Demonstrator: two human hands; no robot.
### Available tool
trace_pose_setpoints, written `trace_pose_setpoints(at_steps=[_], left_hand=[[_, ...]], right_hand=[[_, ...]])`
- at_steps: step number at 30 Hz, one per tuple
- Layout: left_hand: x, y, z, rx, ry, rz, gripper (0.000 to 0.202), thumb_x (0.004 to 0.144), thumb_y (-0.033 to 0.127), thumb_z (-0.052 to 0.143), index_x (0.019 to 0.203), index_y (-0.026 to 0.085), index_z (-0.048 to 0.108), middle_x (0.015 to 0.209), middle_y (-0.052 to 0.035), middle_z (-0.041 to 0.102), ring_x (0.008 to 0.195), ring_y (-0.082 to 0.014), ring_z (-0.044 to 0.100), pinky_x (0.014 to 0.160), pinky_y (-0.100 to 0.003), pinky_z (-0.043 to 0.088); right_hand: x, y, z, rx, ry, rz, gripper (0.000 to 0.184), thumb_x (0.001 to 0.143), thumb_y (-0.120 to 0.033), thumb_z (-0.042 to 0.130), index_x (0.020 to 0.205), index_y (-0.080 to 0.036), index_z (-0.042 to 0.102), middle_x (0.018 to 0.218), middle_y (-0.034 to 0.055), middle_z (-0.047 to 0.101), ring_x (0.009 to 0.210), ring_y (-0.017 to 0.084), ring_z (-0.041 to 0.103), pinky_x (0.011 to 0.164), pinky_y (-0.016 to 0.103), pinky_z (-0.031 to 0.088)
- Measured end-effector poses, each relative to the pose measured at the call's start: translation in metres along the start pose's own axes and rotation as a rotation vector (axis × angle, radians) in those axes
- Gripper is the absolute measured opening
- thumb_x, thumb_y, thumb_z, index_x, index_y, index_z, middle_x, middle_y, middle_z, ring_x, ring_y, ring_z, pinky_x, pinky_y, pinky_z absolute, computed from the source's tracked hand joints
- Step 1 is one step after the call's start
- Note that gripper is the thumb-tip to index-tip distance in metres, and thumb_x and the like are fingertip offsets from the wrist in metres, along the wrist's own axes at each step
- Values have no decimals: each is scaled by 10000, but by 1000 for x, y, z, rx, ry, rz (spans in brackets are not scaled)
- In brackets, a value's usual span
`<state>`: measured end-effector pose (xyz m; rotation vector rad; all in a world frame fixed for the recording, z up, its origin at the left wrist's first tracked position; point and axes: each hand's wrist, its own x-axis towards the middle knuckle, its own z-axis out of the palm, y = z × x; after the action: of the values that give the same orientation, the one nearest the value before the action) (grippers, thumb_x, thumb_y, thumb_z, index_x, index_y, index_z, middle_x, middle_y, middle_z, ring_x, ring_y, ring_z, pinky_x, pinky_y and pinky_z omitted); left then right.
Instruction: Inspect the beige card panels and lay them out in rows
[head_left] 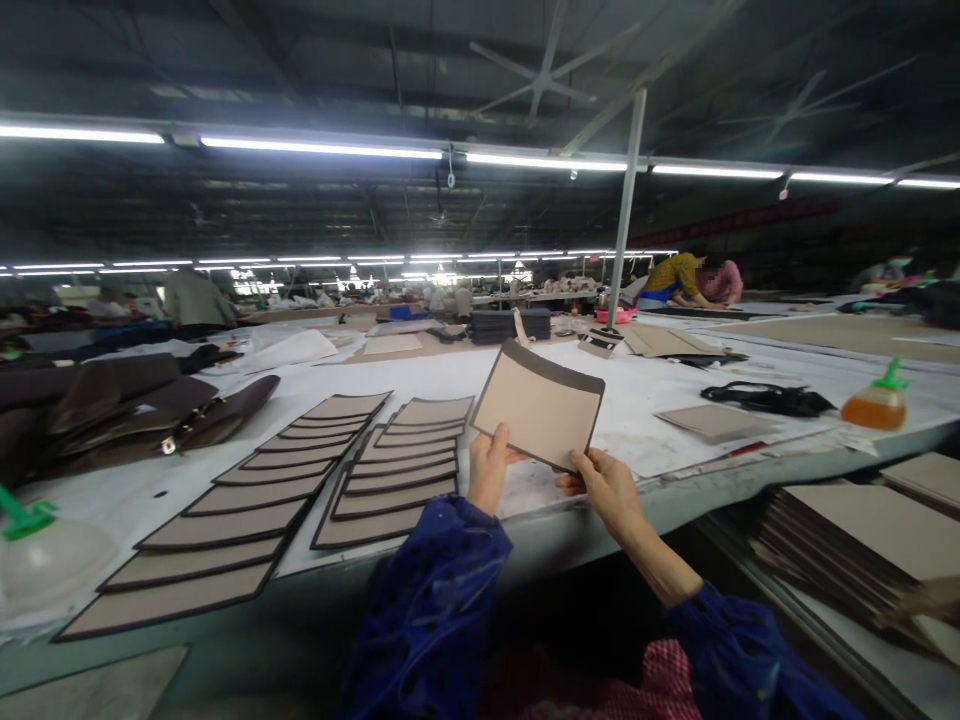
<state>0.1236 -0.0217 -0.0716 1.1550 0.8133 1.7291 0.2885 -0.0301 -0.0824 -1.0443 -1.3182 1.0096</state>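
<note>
Both my hands hold up one beige panel with dark edging point(536, 405), tilted above the front of the white-topped table. My left hand point(489, 470) pinches its lower left edge, thumb on the beige face. At the lower right corner, my right hand point(609, 490) grips the dark border between thumb and fingers. To the left lie two overlapping rows of similar edged panels: a longer row point(247, 490) and a shorter row point(405, 455) nearer my left hand.
Glue-like bottles with green caps stand at the left point(52, 560) and right point(876, 405). Brown leather-like pieces point(112, 400) lie at left, a black strap bundle point(769, 397) at right. A panel stack point(862, 530) sits low right. A pole point(627, 210) rises behind; co-workers point(675, 280) bend over a far table.
</note>
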Motion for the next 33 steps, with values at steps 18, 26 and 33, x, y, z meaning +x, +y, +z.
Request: trace_pose_setpoints(at_steps=[18,26,33], left_hand=[[3,-1,-4,-159,52,-56,315,787,437,640,911,151,587,869,-106,689,722,-205,674,664,-338,562],[2,2,-4,-180,55,-45,283,825,413,596,924,148,581,887,-123,689,731,-209,677,668,-347,564],[3,4,-2,-173,86,-51,277,856,394,532,939,131,558,894,-128,681,706,-208,675,699,-377,570]], right_hand=[[1,-2,-14,357,-30,-21,681,844,-654,456,1374,-230,399,845,51,691,666,182,654,564,300,552],[-8,-10,-8,118,-12,-161,640,788,-535,630,1313,-198,490,886,42,631,654,171,658,523,261,508],[14,-5,-3,151,-83,-112,509,665,-402,780,1084,-151,637,693,-17,609,649,158,652,528,232,497]])
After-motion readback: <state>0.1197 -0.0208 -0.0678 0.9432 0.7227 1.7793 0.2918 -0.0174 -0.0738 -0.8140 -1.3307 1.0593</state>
